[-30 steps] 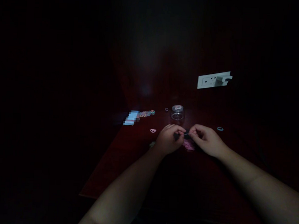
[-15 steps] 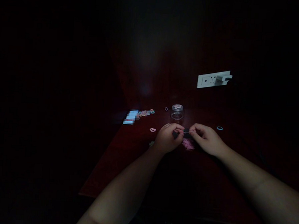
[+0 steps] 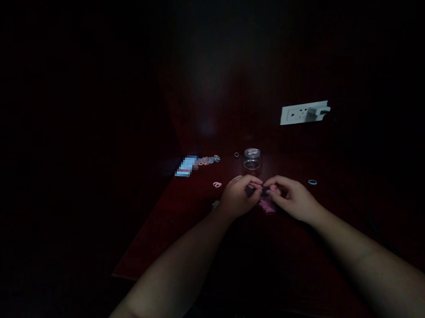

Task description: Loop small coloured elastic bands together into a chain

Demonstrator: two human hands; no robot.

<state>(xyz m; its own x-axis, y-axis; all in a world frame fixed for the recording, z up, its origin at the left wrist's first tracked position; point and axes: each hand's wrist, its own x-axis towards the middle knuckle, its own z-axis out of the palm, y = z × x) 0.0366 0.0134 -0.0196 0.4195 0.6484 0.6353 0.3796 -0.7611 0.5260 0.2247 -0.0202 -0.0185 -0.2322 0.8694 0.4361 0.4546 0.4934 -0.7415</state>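
Over the dark red table, my left hand (image 3: 242,195) has its fingers curled in a pinch, and a small dark item (image 3: 249,191) shows partly beneath them. My right hand (image 3: 291,198) is bent toward it from the right, thumb and fingers nearly meeting my left fingertips. What lies between the fingertips is too small and dim to make out. Just below the fingers is a pile of pink bands (image 3: 267,205). Behind the hands stands a clear jar (image 3: 251,162) with a lid. Greenish bands (image 3: 215,204) lie partly hidden by my left wrist.
A pair of pink rings (image 3: 217,184) lies to the left. Mixed coloured bands (image 3: 207,160) sit beside a lit, blurred phone-like object (image 3: 186,166). A blue ring (image 3: 312,182) is at the right, a small ring (image 3: 236,154) behind. A socket (image 3: 303,113) with a plug is on the wall.
My right fingertips have moved slightly left and closer to my left fingertips. The thin light strand that stretched between them no longer shows. My left hand has hardly moved.
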